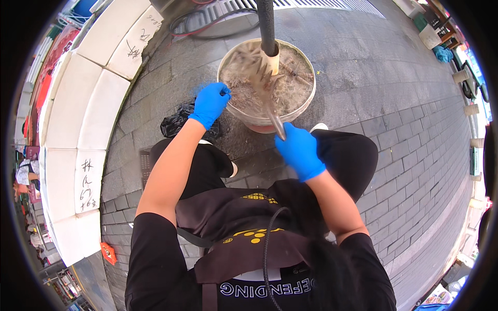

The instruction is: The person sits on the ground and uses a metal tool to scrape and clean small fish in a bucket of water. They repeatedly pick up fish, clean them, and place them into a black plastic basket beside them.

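My right hand (297, 151), in a blue glove, grips the handle of a pronged scooping tool (264, 83). Motion blurs the tool's head, which is over a round, pale bucket (268, 118). Inside the bucket is a brownish, wet mass (293, 95) with what look like mantis shrimp. My left hand (212, 103), also gloved in blue, has its fingers curled at the bucket's left rim; whether they pinch anything is unclear. A beige pipe (271, 64) stands in the bucket, and a black padded pole (267, 27) rises from its top.
A crumpled black plastic bag (181, 120) lies left of the bucket, beside my knee. Stacked white foam boxes (91, 109) with handwriting line the left side. Behind the bucket lies a coiled hose (223, 35) near a drain grate (303, 4). Grey paving (412, 144) stretches to the right.
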The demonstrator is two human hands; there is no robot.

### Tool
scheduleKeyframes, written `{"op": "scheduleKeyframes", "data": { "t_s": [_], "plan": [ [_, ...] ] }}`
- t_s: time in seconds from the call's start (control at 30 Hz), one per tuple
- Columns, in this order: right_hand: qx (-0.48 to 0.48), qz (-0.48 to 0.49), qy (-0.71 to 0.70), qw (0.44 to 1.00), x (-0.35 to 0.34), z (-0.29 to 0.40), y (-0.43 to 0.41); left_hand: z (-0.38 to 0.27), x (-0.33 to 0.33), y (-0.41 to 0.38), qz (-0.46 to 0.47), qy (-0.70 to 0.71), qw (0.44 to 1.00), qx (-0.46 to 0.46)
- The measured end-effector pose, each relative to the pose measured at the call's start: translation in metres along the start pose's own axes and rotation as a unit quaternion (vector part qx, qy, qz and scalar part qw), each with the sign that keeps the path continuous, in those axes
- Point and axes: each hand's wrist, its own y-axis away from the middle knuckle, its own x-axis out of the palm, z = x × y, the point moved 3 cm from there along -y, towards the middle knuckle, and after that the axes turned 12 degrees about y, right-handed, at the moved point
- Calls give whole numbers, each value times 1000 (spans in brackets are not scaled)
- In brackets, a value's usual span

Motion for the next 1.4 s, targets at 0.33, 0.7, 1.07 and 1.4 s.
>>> {"op": "scheduleKeyframes", "data": {
  "t_s": [0.33, 0.7, 1.07, 1.4],
  "plan": [
    [-40, 43, 21, 998, 18, 14, -2, 20, 16, -12, 6, 12, 1000, 7],
    [-33, 34, 46, 998, 14, 18, -5, 8, 14, -12, 14, 11, 1000, 9],
    [-36, 34, 39, 998, 19, 11, -1, 20, 14, -10, 16, 18, 1000, 17],
    [-42, 1, 3, 999, 16, 11, -1, 12, -10, -2, 26, 198, 976, -87]
  ]
}}
